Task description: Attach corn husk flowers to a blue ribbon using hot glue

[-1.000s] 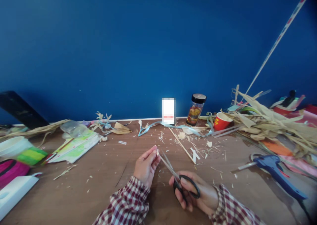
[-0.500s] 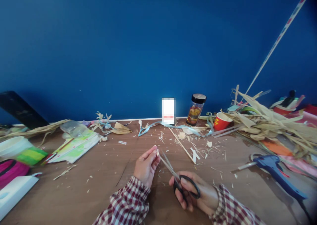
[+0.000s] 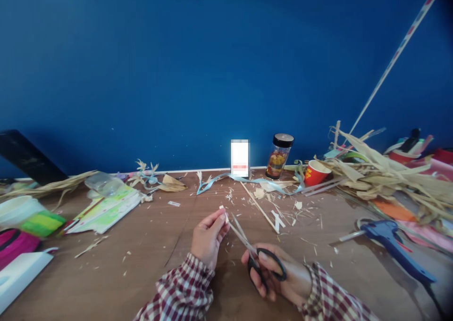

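Note:
My left hand [image 3: 210,234] pinches a small pale piece [image 3: 227,215] between thumb and fingers; it looks like a bit of husk or paper, too small to name surely. In my right hand [image 3: 272,271] are black-handled scissors [image 3: 247,242], with fingers through the loops. Their blades stand slightly apart and point up and left, the tips right beside the pale piece. Whether a blade touches it I cannot tell. Pale scraps are scattered over the brown table [image 3: 148,269] around and beyond both hands.
A blue glue gun [image 3: 389,241] lies at right, below a heap of dried corn husks [image 3: 382,170]. Behind are a red paper cup [image 3: 316,172], a dark-lidded jar [image 3: 280,156], a blue ribbon [image 3: 215,182] and a thin stick [image 3: 260,207]. A painted sheet [image 3: 106,210] and white-green cup [image 3: 35,215] lie left.
Hardly anything differs. The pale piece at my left fingertips shows slightly more, and the view has shifted a little. Both hands keep their places and the scissors stay slightly apart.

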Demonstrator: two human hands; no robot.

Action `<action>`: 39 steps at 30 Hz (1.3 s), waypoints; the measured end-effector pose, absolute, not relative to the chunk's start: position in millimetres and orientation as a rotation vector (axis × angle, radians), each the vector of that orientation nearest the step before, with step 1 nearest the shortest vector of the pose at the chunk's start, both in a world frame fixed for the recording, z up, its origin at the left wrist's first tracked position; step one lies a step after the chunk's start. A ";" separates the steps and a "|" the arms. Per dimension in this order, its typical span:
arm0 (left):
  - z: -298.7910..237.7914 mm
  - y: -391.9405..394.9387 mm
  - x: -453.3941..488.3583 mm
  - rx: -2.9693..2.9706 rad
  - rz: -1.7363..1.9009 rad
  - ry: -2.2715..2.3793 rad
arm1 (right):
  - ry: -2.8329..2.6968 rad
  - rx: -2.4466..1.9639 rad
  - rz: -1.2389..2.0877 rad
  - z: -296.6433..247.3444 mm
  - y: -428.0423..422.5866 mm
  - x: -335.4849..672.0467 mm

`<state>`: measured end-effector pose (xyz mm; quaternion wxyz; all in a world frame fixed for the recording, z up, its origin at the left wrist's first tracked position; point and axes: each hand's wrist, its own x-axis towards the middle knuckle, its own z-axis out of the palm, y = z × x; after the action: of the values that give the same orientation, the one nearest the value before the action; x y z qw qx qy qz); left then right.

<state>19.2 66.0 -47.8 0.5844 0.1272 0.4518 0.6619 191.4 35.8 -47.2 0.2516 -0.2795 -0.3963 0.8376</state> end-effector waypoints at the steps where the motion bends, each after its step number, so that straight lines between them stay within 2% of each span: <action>1: -47.9 65.8 19.5 0.303 1.542 1.055 | -1.074 -0.755 2.281 -47.4 35.9 191.5; 39: -44.4 65.1 21.4 0.330 1.537 1.012 | -1.060 -0.909 2.127 -39.7 35.5 189.4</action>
<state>21.4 65.1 -44.4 0.5940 0.1420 0.4353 0.6614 189.4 35.5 -39.7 0.2940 -0.3414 -0.3981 0.7990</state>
